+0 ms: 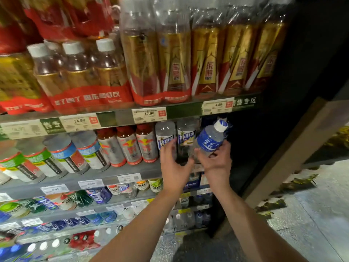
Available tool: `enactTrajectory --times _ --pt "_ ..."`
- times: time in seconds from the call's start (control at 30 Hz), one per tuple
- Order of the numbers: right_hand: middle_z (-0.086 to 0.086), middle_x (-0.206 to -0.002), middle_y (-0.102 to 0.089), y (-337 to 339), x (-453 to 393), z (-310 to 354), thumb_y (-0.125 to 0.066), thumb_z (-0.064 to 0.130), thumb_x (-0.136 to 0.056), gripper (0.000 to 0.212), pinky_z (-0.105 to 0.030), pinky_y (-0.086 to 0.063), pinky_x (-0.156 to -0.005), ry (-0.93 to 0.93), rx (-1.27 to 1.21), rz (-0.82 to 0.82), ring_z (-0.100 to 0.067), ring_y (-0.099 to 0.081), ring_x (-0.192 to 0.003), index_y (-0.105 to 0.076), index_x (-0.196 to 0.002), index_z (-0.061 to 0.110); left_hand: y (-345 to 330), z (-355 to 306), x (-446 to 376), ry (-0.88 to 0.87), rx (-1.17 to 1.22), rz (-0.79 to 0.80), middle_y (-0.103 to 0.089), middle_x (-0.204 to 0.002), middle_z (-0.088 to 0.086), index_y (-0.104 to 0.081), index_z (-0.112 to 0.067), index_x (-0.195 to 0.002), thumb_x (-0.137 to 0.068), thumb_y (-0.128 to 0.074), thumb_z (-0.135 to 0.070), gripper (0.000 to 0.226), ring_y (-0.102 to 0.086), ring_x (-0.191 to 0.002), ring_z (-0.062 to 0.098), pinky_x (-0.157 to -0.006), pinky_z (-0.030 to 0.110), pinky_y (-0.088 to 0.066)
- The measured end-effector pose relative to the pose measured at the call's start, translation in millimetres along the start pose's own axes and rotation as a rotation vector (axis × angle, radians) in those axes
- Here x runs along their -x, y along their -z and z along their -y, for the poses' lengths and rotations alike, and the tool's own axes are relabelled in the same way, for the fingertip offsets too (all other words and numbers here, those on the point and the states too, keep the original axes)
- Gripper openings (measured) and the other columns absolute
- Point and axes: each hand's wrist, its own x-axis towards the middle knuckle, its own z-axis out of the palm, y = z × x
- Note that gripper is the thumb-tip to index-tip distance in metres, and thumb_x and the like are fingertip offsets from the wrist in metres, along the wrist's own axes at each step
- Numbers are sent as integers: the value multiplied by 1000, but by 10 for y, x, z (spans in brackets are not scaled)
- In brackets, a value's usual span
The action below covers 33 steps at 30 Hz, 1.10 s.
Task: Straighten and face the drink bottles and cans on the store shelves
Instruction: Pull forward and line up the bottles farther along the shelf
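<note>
The right hand point(217, 159) holds a clear bottle with a blue label point(208, 141) by its lower body, fingers curled round it, the white cap tipped up and to the right. The bottle is off the shelf, in front of the right end of the middle shelf point(132, 173), and holds a clear liquid. The left hand point(174, 163) is beside it, fingers spread wide and reaching toward a clear bottle with a blue band point(165, 137) that stands upright on that shelf; whether the fingertips touch it I cannot tell. A second such bottle point(186, 135) stands just to its right, behind the held one.

Left of these stand three red-capped bottles with silver labels point(128, 144), upright and close together, then grey-capped bottles with blue and green labels point(62, 156), leaning in the wide-angle view. The top shelf point(185, 110) carries shrink-wrapped packs of gold-labelled bottles point(175, 59) filled with amber drink, and white-capped ones in a red-banded pack point(85, 72). Price tags point(149, 115) run along the shelf edges.

To the right of the held bottle the middle shelf is a dark gap, bounded by the unit's dark side panel point(264, 148). Beyond it lies a pale floor point(311, 214). Lower shelves point(75, 214) hold more bottles, too blurred to tell apart.
</note>
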Motion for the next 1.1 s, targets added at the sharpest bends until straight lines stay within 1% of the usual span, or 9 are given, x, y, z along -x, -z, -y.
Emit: enactTrajectory --times 0.1,0.2,0.3,0.33,0.43,0.63,0.77,1.0,1.1 --pt "24 -107 -62 131 -267 -66 -89 15 -71 73 -8 -49 -83 -7 59 14 13 -62 -96 -45 -127 29 -76 74 -39 205 12 -216 -46 -130 -6 -42 -18 -139 -80 -81 -17 70 -49 -127 18 -111 44 -43" --pt "5 -130 -56 157 -372 -145 -88 18 -72 80 -24 -48 -101 14 198 77 -7 -58 -117 -43 -138 22 -134 112 -91 259 -88 -311 -49 -131 0 -43 -11 -139 -78 -85 -18 75 -48 -127 20 -109 46 -43" --pt "-6 -142 -45 117 -396 -250 -88 21 -72 79 -3 -31 -100 128 330 94 -8 -46 -125 -44 -138 19 -185 130 -164 309 -112 -328 -51 -135 6 -44 -9 -140 -77 -86 -20 77 -48 -128 21 -110 44 -42" --pt "-6 -144 -45 96 -410 -281 -88 21 -72 80 -2 -28 -102 145 349 99 -9 -43 -128 -45 -139 18 -193 140 -188 325 -122 -324 -51 -136 6 -44 -9 -140 -77 -86 -21 76 -48 -129 22 -110 44 -42" --pt "-8 -147 -47 49 -449 -341 -88 20 -70 84 -25 -32 -112 124 411 102 -22 -42 -137 -45 -142 13 -208 172 -227 340 -155 -330 -53 -134 3 -46 -13 -138 -78 -85 -24 72 -50 -127 22 -109 44 -44" --pt "-14 -150 -46 21 -447 -439 -87 30 -73 88 -41 -37 -113 134 508 97 -30 -43 -139 -42 -146 8 -248 203 -240 330 -201 -349 -55 -132 1 -46 -17 -136 -78 -85 -25 70 -55 -124 21 -105 45 -49" --pt "-16 -150 -41 18 -394 -436 -86 27 -75 86 -42 -43 -108 167 465 70 -32 -45 -137 -39 -145 10 -271 185 -247 332 -217 -365 -55 -132 -1 -46 -18 -137 -79 -84 -26 70 -55 -124 19 -104 44 -50" --pt "-16 -140 -51 1 -416 -424 -81 24 -80 75 -46 -52 -100 152 460 78 -32 -55 -127 -41 -141 9 -249 193 -221 326 -196 -348 -57 -132 -5 -47 -20 -138 -81 -83 -28 68 -57 -121 14 -102 41 -51" --pt "-14 -133 -52 0 -347 -440 -80 21 -81 63 -43 -54 -94 160 457 33 -32 -59 -118 -45 -132 9 -184 218 -209 316 -155 -306 -57 -130 -8 -48 -23 -137 -82 -82 -25 65 -58 -120 11 -101 39 -52"
